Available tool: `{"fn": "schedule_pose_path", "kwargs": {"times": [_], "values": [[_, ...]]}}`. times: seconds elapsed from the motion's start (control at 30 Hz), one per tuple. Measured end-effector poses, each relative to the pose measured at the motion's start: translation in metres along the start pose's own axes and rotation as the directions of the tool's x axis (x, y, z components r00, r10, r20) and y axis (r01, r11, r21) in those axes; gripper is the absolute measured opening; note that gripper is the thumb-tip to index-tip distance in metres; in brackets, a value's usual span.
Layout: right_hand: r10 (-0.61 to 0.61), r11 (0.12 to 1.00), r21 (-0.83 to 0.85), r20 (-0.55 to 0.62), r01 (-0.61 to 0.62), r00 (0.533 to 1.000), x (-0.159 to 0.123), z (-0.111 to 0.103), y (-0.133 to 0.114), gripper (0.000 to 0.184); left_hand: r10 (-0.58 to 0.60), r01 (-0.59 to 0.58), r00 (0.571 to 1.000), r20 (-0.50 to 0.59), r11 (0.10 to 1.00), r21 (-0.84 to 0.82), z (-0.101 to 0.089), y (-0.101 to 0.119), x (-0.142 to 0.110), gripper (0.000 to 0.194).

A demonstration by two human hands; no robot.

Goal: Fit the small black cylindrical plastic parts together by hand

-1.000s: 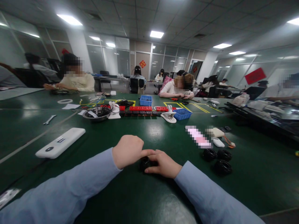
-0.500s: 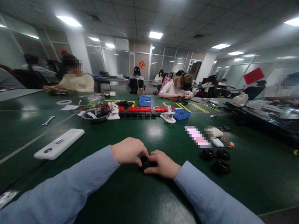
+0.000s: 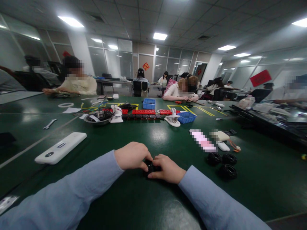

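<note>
The left hand (image 3: pixel 133 155), in a light-blue sleeve (image 3: pixel 72 187), bends over at the wrist, its thumb and forefinger bowed toward each other, with only a narrow gap between the tips. They pinch a small, glossy black round piece (image 3: pixel 150 166) at its left side. The right hand (image 3: pixel 169 168) comes in from the other side, its thumb low along the near edge and its forefinger across the top, narrowly curved around the same piece, so that both hands hold it together. The fingers cover most of it, and its full shape cannot be told. It sits low over the dark green tabletop (image 3: pixel 134 201), in front of the person; whether it touches the surface is hidden.

To the right, well apart from the hands, three chunky black rings (image 3: pixel 227 172) lie in a tight cluster. A long white plastic case with rounded ends (image 3: pixel 63 147) lies left of the left hand.
</note>
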State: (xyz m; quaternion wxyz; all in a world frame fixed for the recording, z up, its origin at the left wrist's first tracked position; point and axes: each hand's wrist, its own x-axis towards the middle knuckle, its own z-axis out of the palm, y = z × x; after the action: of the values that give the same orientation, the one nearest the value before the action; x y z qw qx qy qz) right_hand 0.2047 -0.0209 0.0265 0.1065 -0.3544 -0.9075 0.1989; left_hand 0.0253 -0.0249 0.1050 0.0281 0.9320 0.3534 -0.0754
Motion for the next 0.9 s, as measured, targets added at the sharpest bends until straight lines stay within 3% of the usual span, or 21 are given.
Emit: {"fn": "schedule_pose_path", "kwargs": {"times": [0.33,0.6,0.9], "values": [[-0.005,0.999,0.036,-0.001,0.005,1.0,0.0,0.0,0.0,0.029,-0.024,0.026,0.999,-0.047,0.999,0.033,0.003,0.009,0.001,0.027],[-0.023,1.0,-0.011,0.01,0.023,1.0,-0.001,0.0,0.0,0.035,0.002,-0.003,1.0,0.008,1.0,0.026,-0.002,0.008,-0.002,0.024],[-0.005,1.0,-0.006,0.016,0.005,1.0,-0.001,-0.001,-0.001,0.034,-0.005,0.005,1.0,-0.014,0.999,0.044,-0.002,0.011,-0.002,0.02]]}}
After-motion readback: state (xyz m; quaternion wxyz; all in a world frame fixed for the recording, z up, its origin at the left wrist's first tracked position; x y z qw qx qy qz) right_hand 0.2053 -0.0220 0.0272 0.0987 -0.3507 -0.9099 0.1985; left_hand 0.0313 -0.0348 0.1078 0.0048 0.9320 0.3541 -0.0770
